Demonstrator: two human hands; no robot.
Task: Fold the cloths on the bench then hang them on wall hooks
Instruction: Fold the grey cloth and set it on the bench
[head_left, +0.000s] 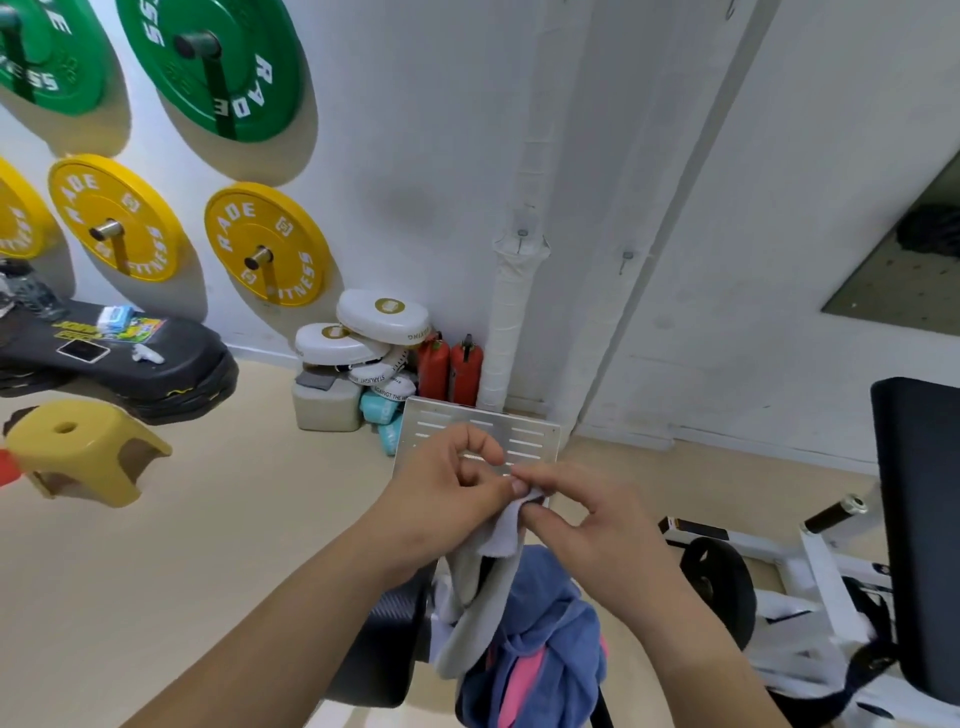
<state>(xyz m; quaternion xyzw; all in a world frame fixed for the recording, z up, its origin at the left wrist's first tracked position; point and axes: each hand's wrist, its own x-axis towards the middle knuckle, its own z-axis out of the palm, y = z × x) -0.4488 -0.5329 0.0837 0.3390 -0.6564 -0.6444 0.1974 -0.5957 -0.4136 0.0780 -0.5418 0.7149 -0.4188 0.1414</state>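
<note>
Left hand (447, 483) and right hand (587, 519) both pinch white cloth (498, 535) by top edge, above bench (379, 649). Likely finishing fold; next: carry up to wall hook (522, 236).

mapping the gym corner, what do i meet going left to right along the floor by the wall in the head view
yellow stool → white boxing pads → red fire extinguishers → white wrapped pipe → black bench pad

Nubby white towelling cloth (501, 530) and matt blue fabric (545, 613) hang just below the slotted plate (530, 434) of dull brushed metal, with a smooth, glossy plastic stool (88, 447) far to its left.
</note>
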